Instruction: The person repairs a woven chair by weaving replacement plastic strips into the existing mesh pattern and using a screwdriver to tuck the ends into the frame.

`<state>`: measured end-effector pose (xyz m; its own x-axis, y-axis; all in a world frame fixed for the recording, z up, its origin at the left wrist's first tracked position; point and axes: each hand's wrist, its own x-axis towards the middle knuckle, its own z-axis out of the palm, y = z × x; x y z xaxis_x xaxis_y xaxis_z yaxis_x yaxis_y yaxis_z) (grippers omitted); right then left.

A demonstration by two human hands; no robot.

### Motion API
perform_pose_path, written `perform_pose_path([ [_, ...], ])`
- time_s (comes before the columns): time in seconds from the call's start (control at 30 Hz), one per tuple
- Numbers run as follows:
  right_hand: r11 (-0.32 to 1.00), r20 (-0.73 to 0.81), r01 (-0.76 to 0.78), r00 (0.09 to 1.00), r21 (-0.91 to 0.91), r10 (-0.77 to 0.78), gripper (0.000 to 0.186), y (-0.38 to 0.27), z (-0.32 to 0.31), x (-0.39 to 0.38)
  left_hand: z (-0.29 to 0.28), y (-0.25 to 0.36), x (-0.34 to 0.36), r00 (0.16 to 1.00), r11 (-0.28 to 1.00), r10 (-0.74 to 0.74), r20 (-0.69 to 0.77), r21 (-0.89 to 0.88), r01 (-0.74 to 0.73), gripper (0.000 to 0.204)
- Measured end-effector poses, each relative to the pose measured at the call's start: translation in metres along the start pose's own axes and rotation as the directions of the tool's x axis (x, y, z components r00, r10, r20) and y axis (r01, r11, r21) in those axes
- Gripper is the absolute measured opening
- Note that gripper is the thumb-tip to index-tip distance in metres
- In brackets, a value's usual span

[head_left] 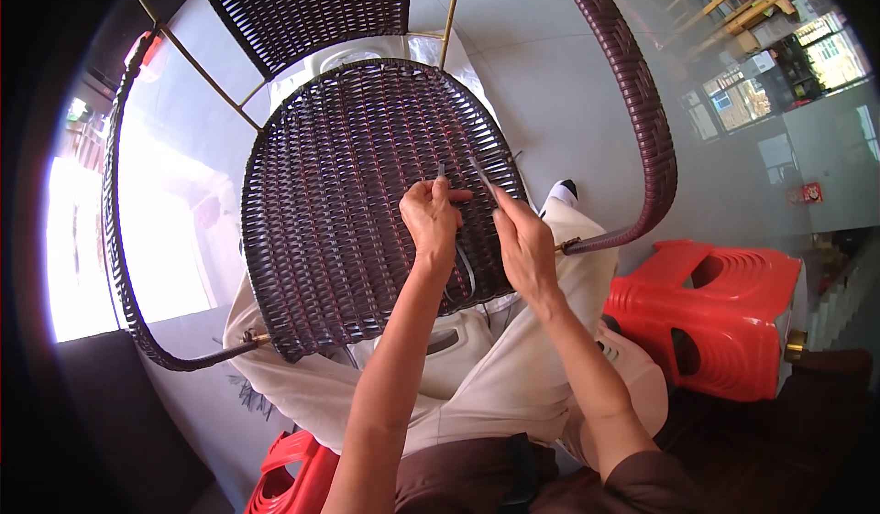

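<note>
A dark brown woven chair seat (pixel 339 166) lies across my lap, with reddish lines through its weave. Over its right part, my left hand (pixel 431 216) is closed in a pinch on a narrow grey-brown weaving strip (pixel 441 170), whose short end sticks up past the thumb. A loose loop of similar strip (pixel 469 271) hangs below that hand. My right hand (pixel 526 246), just to the right, is closed round a thin, grey, blade-like tool (pixel 482 174) pointing up and left. Its exact kind is unclear, and its rear part is hidden in the palm.
Braided armrests curve round both sides, the right one (pixel 646 120) close to my right arm. The woven backrest (pixel 312 5) and thin brass-coloured legs (pixel 206 74) extend ahead. Red plastic stools stand at right (pixel 733 285) and lower left (pixel 298 477). Wooden furniture (pixel 733 1) stands far right.
</note>
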<state>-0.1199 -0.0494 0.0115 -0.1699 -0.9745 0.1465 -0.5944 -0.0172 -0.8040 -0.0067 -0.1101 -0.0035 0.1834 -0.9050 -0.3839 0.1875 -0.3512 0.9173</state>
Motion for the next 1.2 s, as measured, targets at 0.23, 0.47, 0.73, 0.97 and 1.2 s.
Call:
perform_pose_path([
  [0.23,0.942,0.139,0.135,0.986,-0.308,-0.096,0.027,-0.006,0.003,0.028,0.0,-0.002,-0.003,1.0,1.0,0.01,-0.013,-0.021,-0.01,0.023],
  [0.47,0.906,0.205,0.22,0.967,-0.361,-0.153,0.02,-0.012,-0.003,0.041,0.0,-0.007,0.0,1.0,0.999,-0.007,-0.012,-0.048,0.007,0.023],
  [0.73,0.886,0.312,0.172,0.949,-0.431,-0.033,0.024,-0.03,-0.008,0.048,0.0,-0.006,-0.001,1.0,0.999,-0.009,0.002,-0.053,0.009,0.02],
  [0.97,0.921,0.277,0.166,0.958,-0.352,-0.067,0.026,-0.014,0.002,0.041,0.0,-0.009,0.0,1.0,1.0,0.002,-0.017,-0.03,-0.003,0.022],
  [1.2,0.888,0.082,0.249,0.968,-0.387,-0.236,0.036,-0.002,0.02,0.019,-0.001,-0.015,0.004,0.998,0.998,0.064,-0.027,-0.005,-0.064,0.022],
])
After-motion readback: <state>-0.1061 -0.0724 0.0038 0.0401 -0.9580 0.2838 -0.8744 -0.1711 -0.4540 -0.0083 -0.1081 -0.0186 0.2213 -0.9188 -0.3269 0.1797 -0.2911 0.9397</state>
